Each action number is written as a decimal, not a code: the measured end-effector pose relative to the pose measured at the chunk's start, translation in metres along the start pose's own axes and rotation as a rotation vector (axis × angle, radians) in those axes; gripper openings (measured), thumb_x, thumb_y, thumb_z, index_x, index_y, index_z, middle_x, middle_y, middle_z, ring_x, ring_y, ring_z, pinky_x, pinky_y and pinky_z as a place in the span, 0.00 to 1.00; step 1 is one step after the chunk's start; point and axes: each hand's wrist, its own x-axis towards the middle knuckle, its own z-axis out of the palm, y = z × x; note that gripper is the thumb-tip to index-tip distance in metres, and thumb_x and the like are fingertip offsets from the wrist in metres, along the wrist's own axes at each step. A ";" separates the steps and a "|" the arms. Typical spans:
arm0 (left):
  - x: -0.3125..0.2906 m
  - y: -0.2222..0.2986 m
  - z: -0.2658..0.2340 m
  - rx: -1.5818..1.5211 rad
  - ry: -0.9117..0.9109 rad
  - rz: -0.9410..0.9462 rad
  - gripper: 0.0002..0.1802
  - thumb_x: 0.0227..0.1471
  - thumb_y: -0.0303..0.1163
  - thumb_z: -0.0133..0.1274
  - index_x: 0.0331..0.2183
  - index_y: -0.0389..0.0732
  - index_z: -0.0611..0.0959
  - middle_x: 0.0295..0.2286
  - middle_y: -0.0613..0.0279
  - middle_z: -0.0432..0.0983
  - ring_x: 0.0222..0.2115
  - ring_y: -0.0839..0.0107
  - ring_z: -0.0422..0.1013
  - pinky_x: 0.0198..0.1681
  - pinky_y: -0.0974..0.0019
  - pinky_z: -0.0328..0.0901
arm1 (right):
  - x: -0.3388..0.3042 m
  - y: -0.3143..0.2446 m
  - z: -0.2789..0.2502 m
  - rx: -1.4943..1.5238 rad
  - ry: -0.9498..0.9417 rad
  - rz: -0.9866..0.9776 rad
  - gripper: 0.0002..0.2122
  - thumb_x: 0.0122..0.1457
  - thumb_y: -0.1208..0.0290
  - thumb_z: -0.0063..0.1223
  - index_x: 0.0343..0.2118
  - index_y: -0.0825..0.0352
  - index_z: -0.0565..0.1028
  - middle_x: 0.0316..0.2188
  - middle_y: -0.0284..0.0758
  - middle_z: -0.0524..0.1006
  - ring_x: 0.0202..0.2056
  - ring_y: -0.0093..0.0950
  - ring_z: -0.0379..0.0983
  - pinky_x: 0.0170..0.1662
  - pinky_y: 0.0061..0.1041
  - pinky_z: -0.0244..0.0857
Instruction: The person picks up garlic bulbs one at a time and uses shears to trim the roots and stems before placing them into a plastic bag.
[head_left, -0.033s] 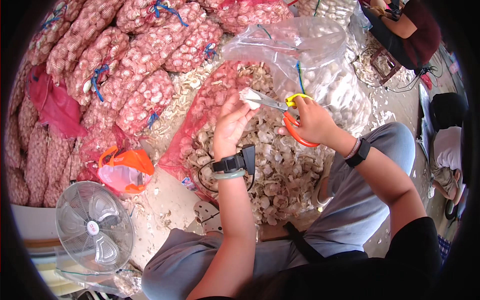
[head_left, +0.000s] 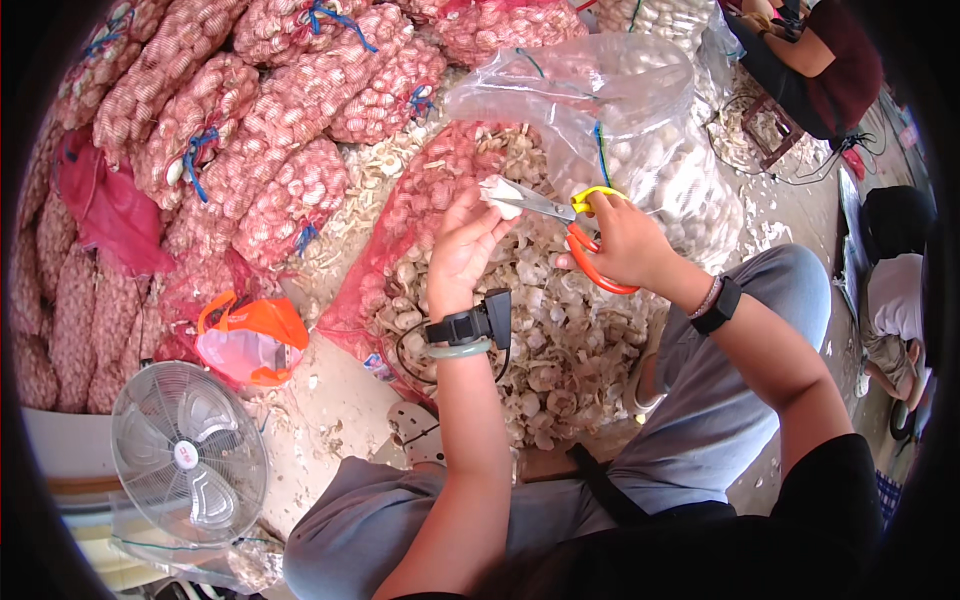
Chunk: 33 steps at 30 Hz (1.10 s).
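Beyond the scissors (head_left: 573, 213), a clear bag (head_left: 620, 75) borders loose garlic (head_left: 560, 370).

I can make out no clear change between the earlier moment and this one: my left hand (head_left: 462, 255) has the same hold on the white garlic bulb (head_left: 503, 197), and my right hand (head_left: 632, 242) has the same grip on the scissors (head_left: 566, 213), the blades meeting the bulb at the same place; if my wrists or fingers shift at all, the movement is too slight for me to tell its direction
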 end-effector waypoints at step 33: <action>0.005 -0.008 0.013 0.095 0.433 0.020 0.10 0.56 0.26 0.39 0.39 0.33 0.73 0.31 0.58 0.71 0.29 0.72 0.69 0.30 0.72 0.67 | 0.005 0.012 0.014 0.061 0.142 -0.016 0.35 0.42 0.41 0.57 0.39 0.73 0.66 0.31 0.49 0.72 0.34 0.45 0.71 0.37 0.38 0.66</action>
